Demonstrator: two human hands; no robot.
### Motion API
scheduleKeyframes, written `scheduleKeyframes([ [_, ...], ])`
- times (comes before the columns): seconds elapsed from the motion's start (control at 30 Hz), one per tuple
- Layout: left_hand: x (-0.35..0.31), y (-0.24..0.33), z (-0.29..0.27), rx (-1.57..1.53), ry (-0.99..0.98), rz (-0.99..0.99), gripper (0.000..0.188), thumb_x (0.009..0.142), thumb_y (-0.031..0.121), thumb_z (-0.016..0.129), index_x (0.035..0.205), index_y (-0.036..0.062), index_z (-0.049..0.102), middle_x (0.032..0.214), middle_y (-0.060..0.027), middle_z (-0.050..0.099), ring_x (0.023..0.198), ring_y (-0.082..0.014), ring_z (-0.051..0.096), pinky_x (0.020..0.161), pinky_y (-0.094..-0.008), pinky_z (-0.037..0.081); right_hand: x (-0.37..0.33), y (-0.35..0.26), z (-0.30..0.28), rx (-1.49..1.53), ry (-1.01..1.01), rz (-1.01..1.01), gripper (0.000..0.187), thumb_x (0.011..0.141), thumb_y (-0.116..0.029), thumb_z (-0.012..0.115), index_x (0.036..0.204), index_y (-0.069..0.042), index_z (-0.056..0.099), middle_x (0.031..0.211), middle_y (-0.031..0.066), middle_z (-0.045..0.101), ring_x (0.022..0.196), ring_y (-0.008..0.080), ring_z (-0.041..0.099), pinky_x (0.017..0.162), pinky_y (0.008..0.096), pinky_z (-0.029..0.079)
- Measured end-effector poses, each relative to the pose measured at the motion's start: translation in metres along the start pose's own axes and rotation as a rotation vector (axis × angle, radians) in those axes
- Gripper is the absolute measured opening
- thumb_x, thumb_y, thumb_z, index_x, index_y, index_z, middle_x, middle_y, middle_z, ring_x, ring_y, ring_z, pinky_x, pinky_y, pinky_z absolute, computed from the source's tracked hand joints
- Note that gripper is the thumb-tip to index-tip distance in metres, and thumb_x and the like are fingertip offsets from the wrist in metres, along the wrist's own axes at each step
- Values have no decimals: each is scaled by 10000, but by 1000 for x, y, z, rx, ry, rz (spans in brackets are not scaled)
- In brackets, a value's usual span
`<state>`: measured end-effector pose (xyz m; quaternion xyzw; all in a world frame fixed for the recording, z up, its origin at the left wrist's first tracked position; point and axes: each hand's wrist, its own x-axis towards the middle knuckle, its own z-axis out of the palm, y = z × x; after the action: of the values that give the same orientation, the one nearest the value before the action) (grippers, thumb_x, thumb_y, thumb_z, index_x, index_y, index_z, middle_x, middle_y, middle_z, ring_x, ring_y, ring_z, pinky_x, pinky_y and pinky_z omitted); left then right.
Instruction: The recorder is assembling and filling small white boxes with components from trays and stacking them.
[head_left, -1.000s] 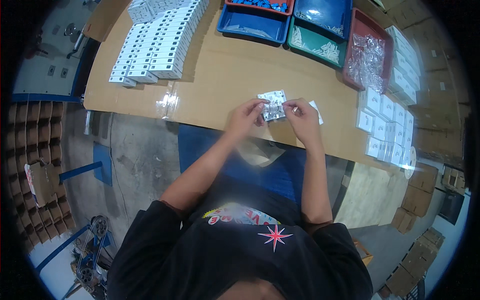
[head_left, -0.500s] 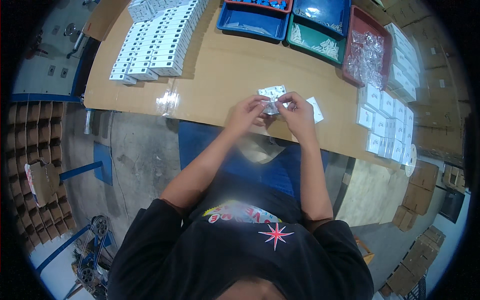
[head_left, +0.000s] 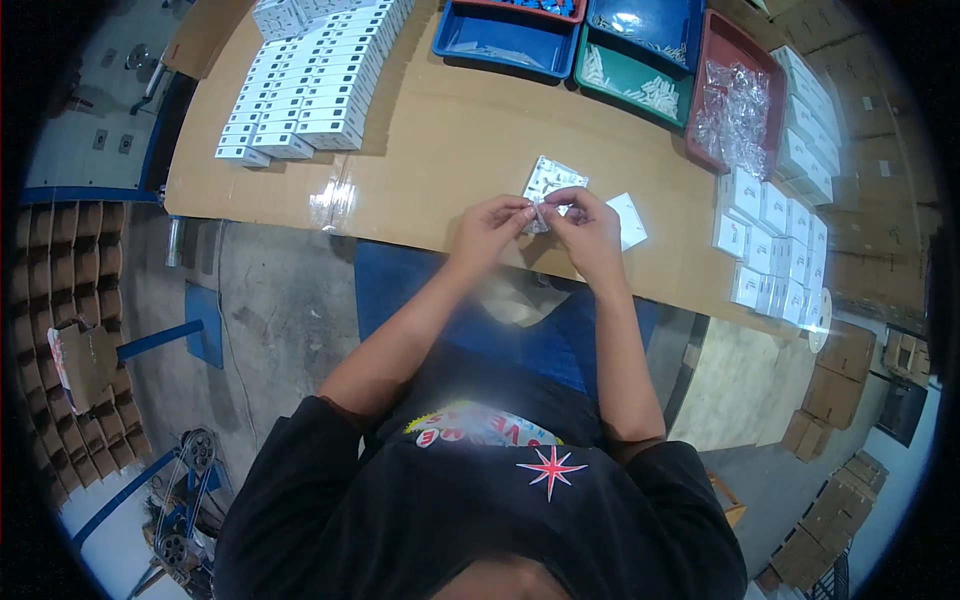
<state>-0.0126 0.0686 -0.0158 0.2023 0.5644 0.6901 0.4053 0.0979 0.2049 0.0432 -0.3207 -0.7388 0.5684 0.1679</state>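
My left hand (head_left: pixel 492 232) and my right hand (head_left: pixel 588 232) meet just inside the table's near edge. Between their pinched fingertips is a small clear plastic bag (head_left: pixel 537 222); whatever is in it is too small to make out. Just beyond the fingers lies a white piece with small dark printed marks (head_left: pixel 553 178), partly covered by my right hand. Beside that hand, to its right, rests a plain white flat piece (head_left: pixel 628 222), either a card or a box lid.
Stacked white boxes (head_left: pixel 310 100) stand at the back left. Blue trays (head_left: pixel 505 58), a green tray (head_left: pixel 640 108) of white plugs and a red tray (head_left: pixel 700 140) of clear bags line the far side. More white boxes (head_left: pixel 770 245) sit at the right edge of the brown table (head_left: pixel 420 160).
My fingertips have drawn closer together around the bag. More of the printed white piece shows, and it sits turned at a different angle.
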Motion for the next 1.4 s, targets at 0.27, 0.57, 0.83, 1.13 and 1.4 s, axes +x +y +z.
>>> scheduleKeyframes([
  [0.27, 0, 6, -2, -125, 60, -73, 195, 1001, 136, 680, 1144, 3, 687, 1030, -77, 722, 928, -137, 699, 738, -273, 594, -2, -2, -4, -41, -132, -153, 136, 872, -108, 795, 971, -28, 748, 843, -21, 640, 649, 41, 483, 584, 218, 395],
  [0.57, -1, 4, 0, -163, 117, -103, 211, 992, 162, 696, 1148, 20, 694, 1080, -67, 710, 966, -142, 692, 764, -278, 605, -3, 12, 4, 42, -147, 27, 152, 883, -88, 775, 1010, -14, 735, 819, 2, 675, 693, 38, 556, 615, 215, 442],
  [0.83, 2, 1, -1, -96, 87, -26, 212, 988, 147, 700, 1162, 26, 697, 1075, -46, 718, 962, -115, 681, 789, -267, 570, 1, 11, -1, -23, -125, -65, 142, 926, -130, 732, 1006, -13, 722, 821, 47, 725, 710, 107, 628, 662, 268, 504],
  [1.13, 1, 1, -1, -4, 56, -44, 187, 1007, 134, 672, 1152, 17, 675, 1044, -22, 707, 945, -84, 653, 763, -235, 524, 1, 4, -12, 65, -117, 25, 151, 900, -87, 755, 1015, 5, 719, 850, 24, 704, 728, 66, 593, 664, 236, 486],
  [1.4, 0, 9, 1, -36, 48, -84, 220, 1000, 129, 680, 1172, -9, 686, 1069, -48, 718, 988, -111, 675, 849, -262, 552, 2, 18, -13, 89, -186, 10, 192, 898, -78, 761, 1072, -3, 731, 895, 10, 702, 739, 47, 587, 647, 209, 471],
])
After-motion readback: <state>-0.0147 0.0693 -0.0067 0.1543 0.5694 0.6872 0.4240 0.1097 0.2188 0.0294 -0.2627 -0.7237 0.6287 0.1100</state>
